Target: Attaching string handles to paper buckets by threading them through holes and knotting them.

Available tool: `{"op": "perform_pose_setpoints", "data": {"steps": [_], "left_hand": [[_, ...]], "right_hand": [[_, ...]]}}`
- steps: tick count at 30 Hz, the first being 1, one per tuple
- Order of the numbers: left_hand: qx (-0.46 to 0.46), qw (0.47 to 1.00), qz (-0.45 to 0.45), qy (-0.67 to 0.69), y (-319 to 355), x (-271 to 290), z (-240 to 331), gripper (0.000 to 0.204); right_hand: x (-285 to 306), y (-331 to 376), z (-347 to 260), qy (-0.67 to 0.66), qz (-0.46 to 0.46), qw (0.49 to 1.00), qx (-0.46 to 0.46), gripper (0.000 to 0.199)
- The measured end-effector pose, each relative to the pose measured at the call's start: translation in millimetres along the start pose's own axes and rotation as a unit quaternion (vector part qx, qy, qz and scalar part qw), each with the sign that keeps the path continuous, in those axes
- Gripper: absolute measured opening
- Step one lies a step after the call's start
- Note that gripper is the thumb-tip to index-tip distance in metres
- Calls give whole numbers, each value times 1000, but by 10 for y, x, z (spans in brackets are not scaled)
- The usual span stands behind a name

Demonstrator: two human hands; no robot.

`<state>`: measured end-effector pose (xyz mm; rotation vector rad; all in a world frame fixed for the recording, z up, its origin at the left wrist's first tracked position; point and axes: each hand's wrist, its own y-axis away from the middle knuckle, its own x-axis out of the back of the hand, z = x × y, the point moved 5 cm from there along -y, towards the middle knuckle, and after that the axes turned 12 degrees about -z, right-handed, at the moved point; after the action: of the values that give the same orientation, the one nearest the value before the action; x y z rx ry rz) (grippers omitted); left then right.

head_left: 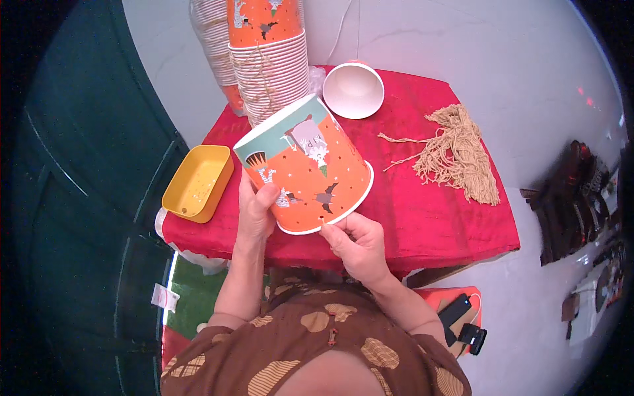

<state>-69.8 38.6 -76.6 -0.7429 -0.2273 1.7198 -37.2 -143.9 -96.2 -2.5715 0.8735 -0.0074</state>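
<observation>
An orange and teal paper bucket (pixel 310 173) with bat and tombstone pictures is held tilted above the near part of the table, its white rolled rim toward me. My left hand (pixel 256 206) grips its left side, thumb on the printed wall. At the rim, beside a small dark hole (pixel 321 218), my right hand (pixel 356 243) is closed in a pinch. Its thumb lies at the rim and some fingertips are hidden behind it. Whether a cord is also between those fingers cannot be seen.
A red cloth (pixel 456 228) covers the table. Tall stacks of nested paper buckets (pixel 272 72) stand at the back left, with a single bucket (pixel 354 90) on its side nearby. A yellow tray (pixel 198 183) sits left, a bundle of tan cords (pixel 459 155) right. Phones (pixel 456 310) lie on a red stool below.
</observation>
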Motion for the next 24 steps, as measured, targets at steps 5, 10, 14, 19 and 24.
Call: {"op": "perform_pose_setpoints", "data": {"steps": [5, 10, 14, 19, 24], "left_hand": [[51, 998, -12, 34, -24, 10, -96, 73], [108, 993, 41, 5, 39, 44, -225, 62], [105, 986, 76, -107, 53, -74, -144, 73], [119, 979, 71, -149, 37, -104, -129, 94], [36, 945, 108, -307, 95, -85, 68, 107]], "right_hand": [[-157, -29, 73, -78, -9, 997, -7, 11], [-168, -71, 252, -20, -10, 999, -35, 13], [-160, -50, 337, -32, -12, 998, -56, 12], [-155, -26, 415, -20, -30, 996, -81, 12], [-149, -31, 296, 133, -59, 988, -55, 17]]}}
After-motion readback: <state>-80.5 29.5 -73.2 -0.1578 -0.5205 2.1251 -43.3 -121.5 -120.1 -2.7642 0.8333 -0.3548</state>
